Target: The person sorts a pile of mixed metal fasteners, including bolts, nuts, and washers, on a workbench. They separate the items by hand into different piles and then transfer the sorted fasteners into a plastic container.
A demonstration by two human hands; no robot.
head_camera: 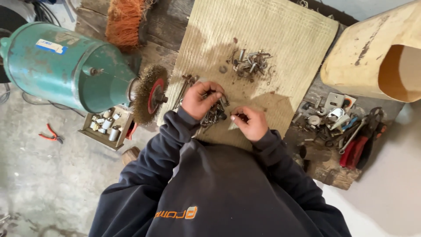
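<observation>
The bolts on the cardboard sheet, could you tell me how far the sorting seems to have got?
Already apart: a small heap of bolts lies higher on the cardboard sheet. In hand: the left hand rests on a darker pile of bolts, and the right hand pinches a small part; which kind is unclear. Left: that darker pile, still tangled between both hands.

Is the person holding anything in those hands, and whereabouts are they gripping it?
The right hand pinches a small dark metal piece at its fingertips; which part is unclear. The left hand rests its fingers on the pile of rusty screws; a grip cannot be told.
</observation>
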